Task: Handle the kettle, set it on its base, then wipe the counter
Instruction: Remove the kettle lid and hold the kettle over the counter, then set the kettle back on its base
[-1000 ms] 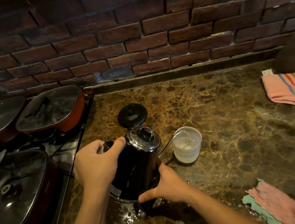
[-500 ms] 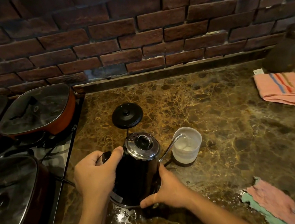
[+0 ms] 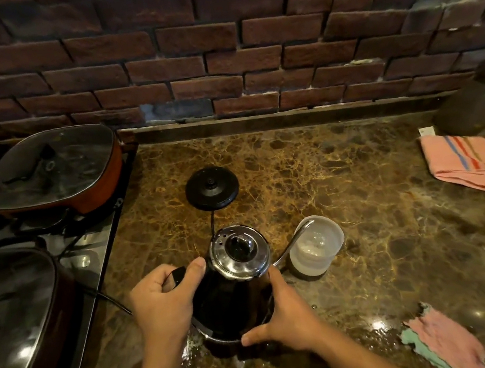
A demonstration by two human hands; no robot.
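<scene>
A black gooseneck kettle (image 3: 235,297) with a shiny steel lid is tilted toward the right, its thin spout over a clear plastic cup (image 3: 317,245). My left hand (image 3: 161,304) is closed around the kettle's black handle. My right hand (image 3: 281,315) presses against the kettle's lower right side and bottom rim. The round black kettle base (image 3: 212,187) lies on the brown marble counter (image 3: 361,198) just beyond the kettle, its cord running toward me. A pink and green cloth (image 3: 444,342) lies crumpled at the front right. The counter under the kettle looks wet.
Left of the counter is a stove with lidded red pans (image 3: 52,173), another dark lidded pan (image 3: 15,325) nearer me. A folded striped pink towel (image 3: 465,161) and a dark jar (image 3: 471,111) sit at the far right. A brick wall backs the counter.
The kettle has tipped back a little toward upright, its lid facing me more. Both hands keep their hold. My head has shifted, so the scene sits further right.
</scene>
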